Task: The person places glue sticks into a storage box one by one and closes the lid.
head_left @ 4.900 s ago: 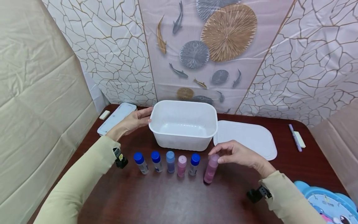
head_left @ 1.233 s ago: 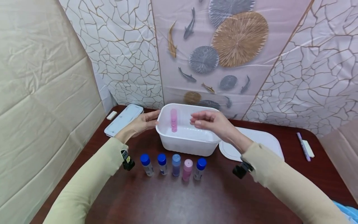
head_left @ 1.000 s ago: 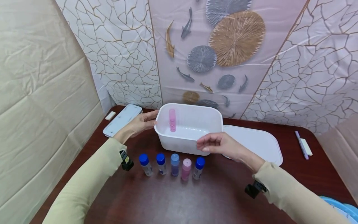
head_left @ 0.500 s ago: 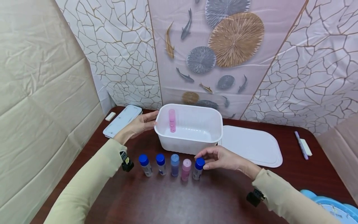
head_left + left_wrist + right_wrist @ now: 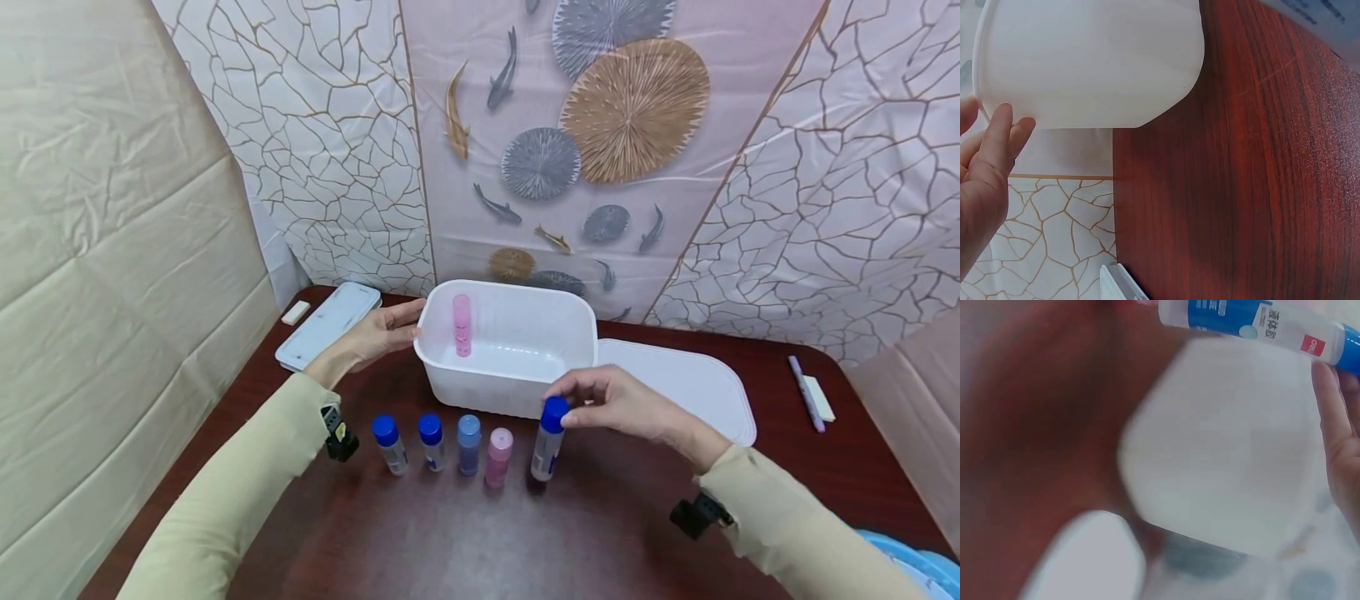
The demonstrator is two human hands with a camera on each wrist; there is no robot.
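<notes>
My right hand (image 5: pixel 611 404) pinches the blue cap of a small glue bottle (image 5: pixel 548 439) and holds it just above the dark wooden table; in the right wrist view that bottle (image 5: pixel 1254 320) is held by my fingers (image 5: pixel 1335 419). A white tub (image 5: pixel 510 348) stands behind it, with a pink bottle (image 5: pixel 461 324) upright inside at its left end. My left hand (image 5: pixel 378 332) rests with straight fingers against the tub's left wall; the left wrist view shows those fingers (image 5: pixel 997 134) on the tub (image 5: pixel 1091 59). Several more bottles (image 5: pixel 442 440) stand in a row in front.
The tub's white lid (image 5: pixel 678 386) lies flat to its right. A white flat case (image 5: pixel 327 324) and a small eraser (image 5: pixel 296 312) lie at the back left. A pen (image 5: pixel 805 391) and a pad lie at the far right. A blue toy clock (image 5: pixel 911 562) shows at the bottom right.
The right hand left the pink bottle standing in the tub, came back to the row, pinched the rightmost blue-capped bottle and lifted it slightly. The left hand stayed on the tub.
</notes>
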